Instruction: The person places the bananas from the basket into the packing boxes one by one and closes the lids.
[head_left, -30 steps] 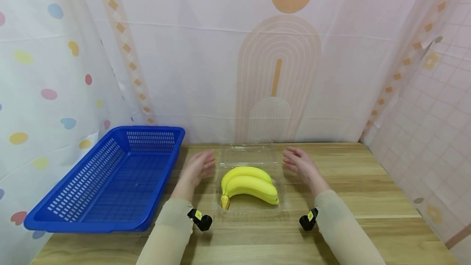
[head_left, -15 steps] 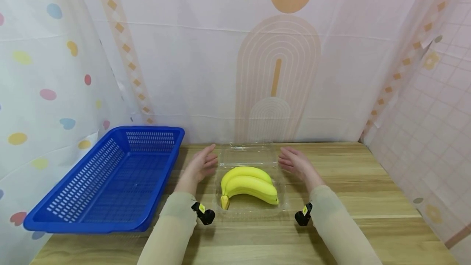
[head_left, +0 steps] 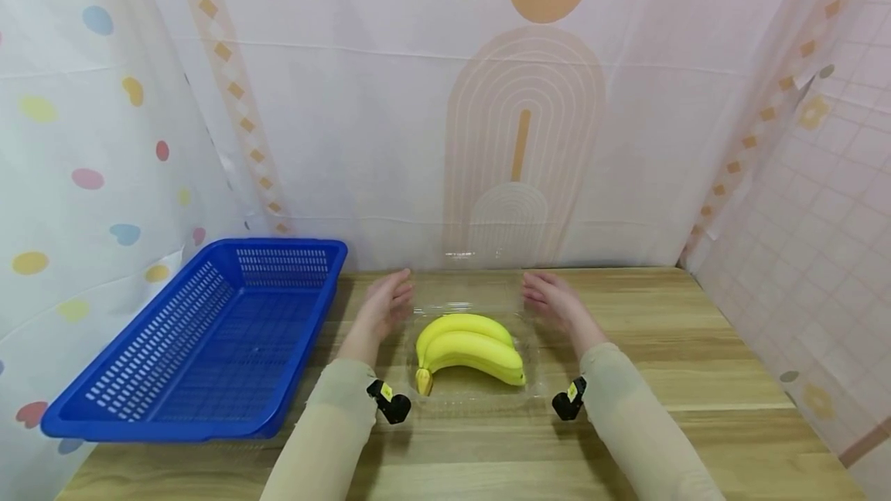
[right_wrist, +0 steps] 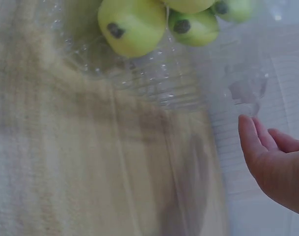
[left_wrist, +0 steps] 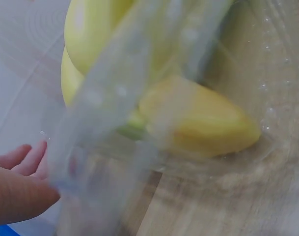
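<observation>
A bunch of yellow bananas (head_left: 472,348) lies in the base of a clear plastic clamshell box (head_left: 480,406). The box's hinged lid (head_left: 460,255) stands tilted up behind the fruit, its far edge showing as glints against the curtain. My left hand (head_left: 383,306) is at the lid's left side, fingers fairly straight and fingertips right at the plastic. On the opposite side, my right hand (head_left: 559,305) mirrors it; in the right wrist view its fingertips (right_wrist: 247,123) meet the lid's edge, with the thumb apart. Blurred lid plastic partly veils the bananas (left_wrist: 198,118) in the left wrist view.
A large blue plastic basket (head_left: 295,377) with slotted walls stands to the left on the wooden table (head_left: 668,346). Patterned curtains (head_left: 390,138) hang behind the table and along both sides. A small black camera is strapped at each wrist.
Both hands have moved inward to the lid's sides. The lid, lying low behind the bananas before, has tilted upward. Bananas and basket have stayed in place.
</observation>
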`<state>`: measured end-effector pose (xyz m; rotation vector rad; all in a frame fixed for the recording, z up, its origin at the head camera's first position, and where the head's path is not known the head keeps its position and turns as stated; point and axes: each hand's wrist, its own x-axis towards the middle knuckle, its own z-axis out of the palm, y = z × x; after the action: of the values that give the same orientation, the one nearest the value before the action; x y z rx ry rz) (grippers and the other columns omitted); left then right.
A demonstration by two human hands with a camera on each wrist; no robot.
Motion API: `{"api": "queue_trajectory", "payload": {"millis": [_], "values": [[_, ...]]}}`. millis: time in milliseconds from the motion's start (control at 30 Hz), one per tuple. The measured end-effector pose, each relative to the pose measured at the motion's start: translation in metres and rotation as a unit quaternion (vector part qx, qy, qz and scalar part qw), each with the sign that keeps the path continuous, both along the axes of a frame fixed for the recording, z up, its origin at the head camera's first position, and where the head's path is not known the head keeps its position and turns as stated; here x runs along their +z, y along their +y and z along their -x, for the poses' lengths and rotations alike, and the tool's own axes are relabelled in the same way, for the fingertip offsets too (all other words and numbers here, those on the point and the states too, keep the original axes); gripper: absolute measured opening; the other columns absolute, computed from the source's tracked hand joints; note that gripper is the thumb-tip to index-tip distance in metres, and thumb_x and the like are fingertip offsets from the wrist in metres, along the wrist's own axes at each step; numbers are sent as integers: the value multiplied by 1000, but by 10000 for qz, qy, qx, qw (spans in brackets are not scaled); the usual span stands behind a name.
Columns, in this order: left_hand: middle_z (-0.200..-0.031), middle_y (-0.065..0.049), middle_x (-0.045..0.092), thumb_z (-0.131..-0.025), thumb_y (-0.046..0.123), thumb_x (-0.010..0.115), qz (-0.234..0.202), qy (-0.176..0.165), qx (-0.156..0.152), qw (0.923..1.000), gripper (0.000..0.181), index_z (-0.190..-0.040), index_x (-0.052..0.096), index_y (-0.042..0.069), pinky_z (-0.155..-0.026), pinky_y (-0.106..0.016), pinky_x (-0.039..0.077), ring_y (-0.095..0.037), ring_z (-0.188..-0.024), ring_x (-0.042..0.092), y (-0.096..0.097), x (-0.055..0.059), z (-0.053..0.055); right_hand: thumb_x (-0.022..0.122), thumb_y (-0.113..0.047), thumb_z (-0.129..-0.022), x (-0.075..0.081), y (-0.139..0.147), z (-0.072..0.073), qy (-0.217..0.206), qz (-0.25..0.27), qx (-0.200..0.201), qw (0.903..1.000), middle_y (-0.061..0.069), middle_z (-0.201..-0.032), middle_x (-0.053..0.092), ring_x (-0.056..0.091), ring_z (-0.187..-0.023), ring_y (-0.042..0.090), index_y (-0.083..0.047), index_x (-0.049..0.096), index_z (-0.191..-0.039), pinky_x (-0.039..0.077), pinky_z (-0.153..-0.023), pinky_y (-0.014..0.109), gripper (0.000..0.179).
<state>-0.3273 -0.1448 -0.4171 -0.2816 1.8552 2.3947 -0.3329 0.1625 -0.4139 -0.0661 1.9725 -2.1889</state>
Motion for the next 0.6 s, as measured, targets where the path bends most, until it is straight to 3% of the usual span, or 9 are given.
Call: {"api": "queue_trajectory", "payload": {"millis": [200, 300, 433, 600], "values": [[-140, -24, 50, -100, 15, 57, 36, 479, 344, 9983, 55, -148, 37, -3, -102, -45, 44, -34, -125, 51, 1, 4, 1, 49, -4, -102, 8, -1, 0, 356, 158, -161, 9991, 14, -118, 51, 60, -90, 8, 15, 26, -147, 51, -94, 29, 54], [-125, -13, 61, -98, 14, 61, 47, 589, 494, 9970, 52, -145, 44, -2, -96, -43, 49, -25, -109, 60, 1, 6, 1, 52, -5, -102, 11, -1, -1, 387, 20, -267, 9989, 13, -118, 49, 58, -90, 8, 11, 31, -148, 52, -93, 29, 53], [-108, 2, 61, -97, 11, 63, 29, 765, 610, 9952, 47, -141, 50, -2, -87, -38, 52, -15, -90, 61, 0, 8, 0, 53, -6, -102, 14, -2, -2, 398, -70, -404, 9984, 10, -117, 50, 58, -91, 10, 7, 37, -147, 53, -91, 29, 49], [-108, 2, 60, -97, 9, 63, 125, 950, 662, 9932, 42, -136, 55, -2, -80, -34, 54, -18, -92, 62, 0, 10, -2, 52, -6, -102, 18, -2, -3, 515, -94, -478, 9975, 4, -109, 51, 57, -89, 11, 8, 42, -144, 54, -87, 27, 45]]}}
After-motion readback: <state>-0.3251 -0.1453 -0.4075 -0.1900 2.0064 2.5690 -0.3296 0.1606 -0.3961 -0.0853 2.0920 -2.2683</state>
